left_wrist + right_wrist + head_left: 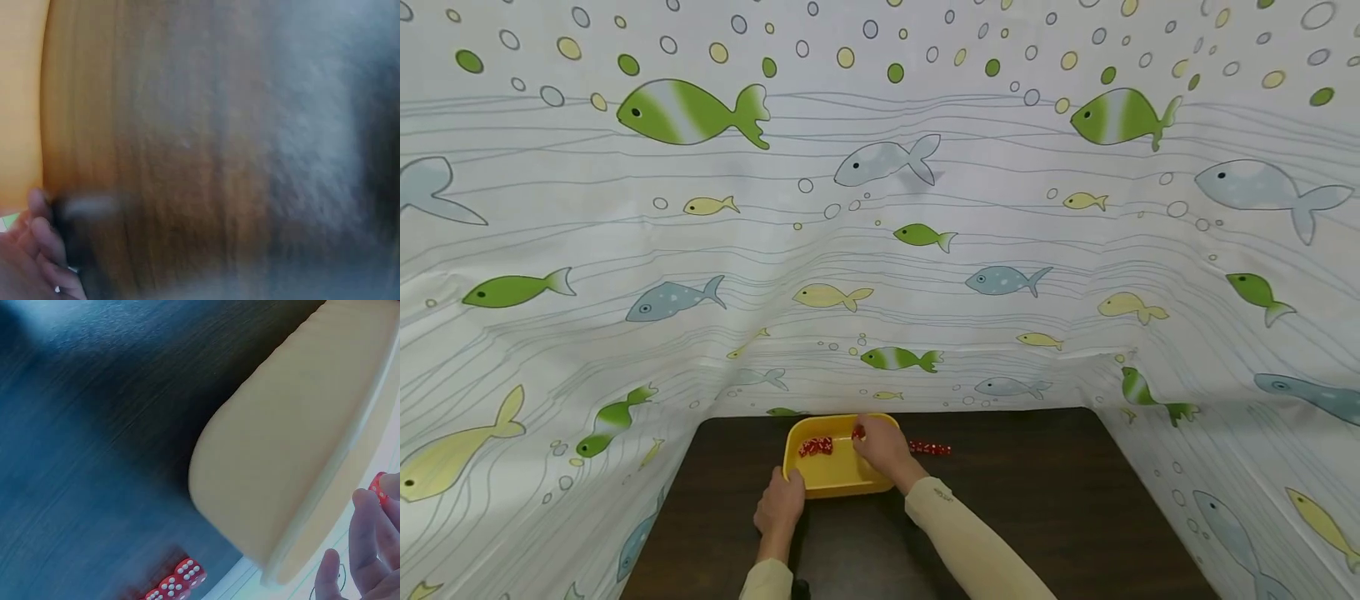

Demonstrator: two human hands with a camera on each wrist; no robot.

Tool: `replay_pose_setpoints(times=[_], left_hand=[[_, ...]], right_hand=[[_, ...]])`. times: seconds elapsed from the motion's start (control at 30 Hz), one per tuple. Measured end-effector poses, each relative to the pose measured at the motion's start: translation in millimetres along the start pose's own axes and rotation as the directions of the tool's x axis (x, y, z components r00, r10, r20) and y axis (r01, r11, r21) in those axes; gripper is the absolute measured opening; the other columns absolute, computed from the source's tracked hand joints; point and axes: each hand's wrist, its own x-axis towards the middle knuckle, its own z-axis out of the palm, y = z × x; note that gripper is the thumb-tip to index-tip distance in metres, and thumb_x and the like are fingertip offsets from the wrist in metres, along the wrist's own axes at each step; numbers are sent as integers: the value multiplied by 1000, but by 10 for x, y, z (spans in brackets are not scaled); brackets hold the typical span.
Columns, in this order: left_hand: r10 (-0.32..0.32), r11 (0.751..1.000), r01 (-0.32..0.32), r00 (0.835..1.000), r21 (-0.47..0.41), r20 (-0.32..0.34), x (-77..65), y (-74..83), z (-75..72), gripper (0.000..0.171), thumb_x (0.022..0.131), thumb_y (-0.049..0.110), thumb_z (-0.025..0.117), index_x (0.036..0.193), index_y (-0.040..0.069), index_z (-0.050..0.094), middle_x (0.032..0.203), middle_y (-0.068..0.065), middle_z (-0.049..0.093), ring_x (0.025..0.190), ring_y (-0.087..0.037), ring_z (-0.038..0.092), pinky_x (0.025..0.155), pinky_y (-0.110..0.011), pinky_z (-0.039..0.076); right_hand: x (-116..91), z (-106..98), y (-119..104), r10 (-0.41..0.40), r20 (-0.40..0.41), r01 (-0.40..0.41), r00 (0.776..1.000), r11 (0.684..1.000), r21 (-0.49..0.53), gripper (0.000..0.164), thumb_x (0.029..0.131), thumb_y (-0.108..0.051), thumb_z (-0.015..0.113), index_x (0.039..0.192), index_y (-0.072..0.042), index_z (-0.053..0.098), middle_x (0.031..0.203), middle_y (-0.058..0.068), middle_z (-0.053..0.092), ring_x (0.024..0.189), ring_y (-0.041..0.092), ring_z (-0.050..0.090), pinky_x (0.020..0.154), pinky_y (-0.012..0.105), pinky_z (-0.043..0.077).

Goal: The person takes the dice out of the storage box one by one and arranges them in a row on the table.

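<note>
Pinched in the fingers of the right hand [883, 450], over the tray [842, 477]: one red die [377, 489]. Wrapped about the tray's near-left corner, on the bench [1015, 508]: fingers of the left hand [781, 502]. Inside the tray, toward its left, more dice [816, 447]; just right of it, a row of dice [930, 448]. Likely light, hard and stiff, hardly fragile, but perhaps slick and easily spun loose. Best taken lightly by two opposite flat faces. For the tray, probably light too, better held at rim and wall.
</note>
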Motion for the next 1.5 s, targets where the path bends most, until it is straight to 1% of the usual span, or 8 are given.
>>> replay_pose_setpoints(times=[0.37,0.6,0.73,0.9,1.1,1.3,1.37,1.5], left_hand=[[-20,1000,21,1000,-22,19,-35,-5,-10,71,107,43,26,160,-3,35,142,-36,57,106,-49,63,93,-67,45],[-9,1000,9,1000,-22,13,-17,-4,5,69,107,43,27,157,-4,37,134,-35,60,97,-44,62,89,-64,45],[-2,1000,2,1000,-24,13,-2,-15,7,69,107,43,26,156,-4,37,133,-35,60,98,-45,62,88,-64,45],[0,1000,0,1000,-29,13,-3,-19,4,67,107,42,26,154,-4,39,126,-34,61,92,-43,61,85,-62,46],[-2,1000,2,1000,-27,20,4,-25,21,68,108,43,25,155,-4,38,128,-34,61,95,-43,62,86,-62,46],[7,1000,-6,1000,-30,15,57,-14,32,70,107,44,24,156,-4,37,131,-35,61,97,-45,63,85,-62,46],[10,1000,-10,1000,-28,12,56,-19,40,69,107,44,25,156,-4,37,128,-34,62,94,-43,62,84,-61,46],[8,1000,-8,1000,-24,11,50,-32,45,69,107,44,24,156,-4,37,125,-33,62,91,-41,61,83,-60,45]], right_hand=[[-46,-51,176,35,-73,-31,997,998,45,18,100,-30,74,115,-21,74,111,-2,79,89,17,70,91,46,59],[-88,-97,299,68,-134,-56,989,994,93,15,100,-32,74,111,-22,74,111,-2,80,97,24,72,103,61,49],[-110,-103,358,60,-160,-43,985,993,110,15,100,-33,75,110,-22,74,110,-2,81,98,24,74,103,62,49],[-144,-114,419,89,-161,-66,983,988,142,18,101,-34,74,114,-21,73,113,-1,81,92,21,72,104,58,50],[-217,-165,500,109,-196,-68,975,977,202,21,101,-30,74,119,-20,73,114,1,80,79,14,67,88,45,57],[-251,-237,618,131,-206,-76,970,963,258,23,104,-27,70,125,-18,71,119,5,79,57,10,54,58,29,49],[-262,-239,670,143,-209,-85,967,961,262,23,104,-26,70,126,-18,71,120,5,79,53,10,53,53,28,45],[-283,-237,763,156,-212,-94,965,957,274,24,104,-24,70,127,-17,71,116,5,79,56,6,58,53,27,47]])
